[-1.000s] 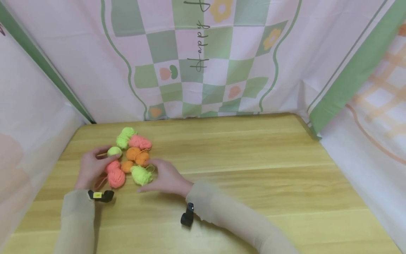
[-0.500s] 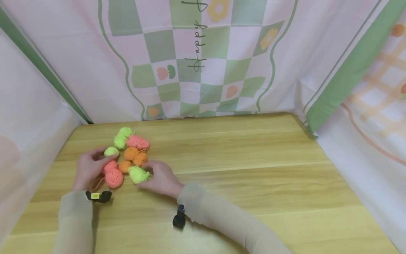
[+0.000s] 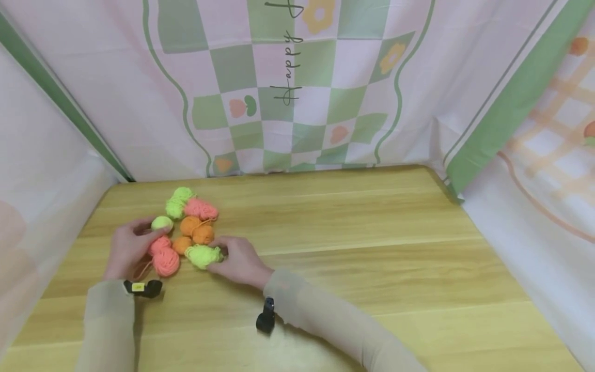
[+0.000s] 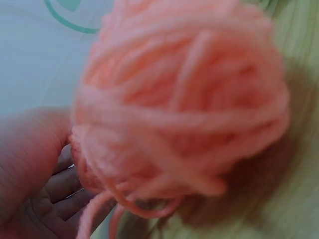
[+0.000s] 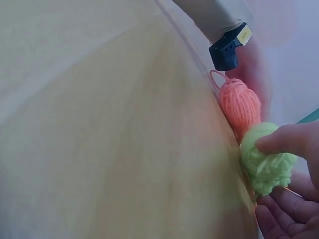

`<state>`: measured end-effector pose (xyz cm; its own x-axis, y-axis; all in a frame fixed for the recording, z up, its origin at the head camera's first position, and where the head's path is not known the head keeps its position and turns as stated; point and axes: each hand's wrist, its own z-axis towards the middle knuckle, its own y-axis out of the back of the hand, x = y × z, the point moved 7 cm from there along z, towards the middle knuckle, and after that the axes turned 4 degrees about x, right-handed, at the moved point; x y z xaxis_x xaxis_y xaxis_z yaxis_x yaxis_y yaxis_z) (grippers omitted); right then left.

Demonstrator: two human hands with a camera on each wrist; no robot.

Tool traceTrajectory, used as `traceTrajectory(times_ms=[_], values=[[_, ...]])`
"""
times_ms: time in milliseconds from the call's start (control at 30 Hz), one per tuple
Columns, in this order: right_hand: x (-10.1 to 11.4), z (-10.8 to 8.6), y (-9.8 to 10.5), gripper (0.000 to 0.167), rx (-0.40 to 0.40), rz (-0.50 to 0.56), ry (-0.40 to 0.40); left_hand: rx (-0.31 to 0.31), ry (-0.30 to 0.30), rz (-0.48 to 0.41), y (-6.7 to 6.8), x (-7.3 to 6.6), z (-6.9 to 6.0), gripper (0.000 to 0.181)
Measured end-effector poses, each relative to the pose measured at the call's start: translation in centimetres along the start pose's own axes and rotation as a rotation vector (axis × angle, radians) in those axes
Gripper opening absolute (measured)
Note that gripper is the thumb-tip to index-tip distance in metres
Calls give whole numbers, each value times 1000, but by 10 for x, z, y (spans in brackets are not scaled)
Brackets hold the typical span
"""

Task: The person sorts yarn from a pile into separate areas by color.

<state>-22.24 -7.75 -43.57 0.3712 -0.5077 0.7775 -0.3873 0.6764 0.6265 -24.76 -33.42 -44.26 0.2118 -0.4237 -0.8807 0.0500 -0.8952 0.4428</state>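
Note:
In the head view my left hand (image 3: 127,249) curls round a pale green ball (image 3: 161,223), thumb in front. Just below it lies a coral yarn bundle (image 3: 166,261), which fills much of the left wrist view (image 4: 184,109) and hides most of that hand's fingers. My right hand (image 3: 240,262) pinches a lime green yarn bundle (image 3: 200,256) from its right side; the right wrist view shows the thumb (image 5: 286,140) pressed on the green yarn (image 5: 266,167). Orange balls (image 3: 190,226) sit between the two hands.
Behind the orange balls, another lime green bundle (image 3: 175,205) and a coral one (image 3: 202,208) lie side by side on the wooden table (image 3: 353,237). Patterned cloth (image 3: 309,103) hangs along the table's back edge, with more cloth at both sides.
My right hand has closed from a wide spread onto the lime green bundle, which has turned slightly. The left hand keeps its hold. The head view has shifted a little.

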Motion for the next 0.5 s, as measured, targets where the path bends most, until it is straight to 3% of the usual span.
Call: traceTrajectory(times_ms=[267,500], values=[[-1,-3,12,47,23,32,19,22,17,-22,-1,0,0,84],[-4,-7,27,48,24,90,12,3,0,-31,0,0,-1,80]])
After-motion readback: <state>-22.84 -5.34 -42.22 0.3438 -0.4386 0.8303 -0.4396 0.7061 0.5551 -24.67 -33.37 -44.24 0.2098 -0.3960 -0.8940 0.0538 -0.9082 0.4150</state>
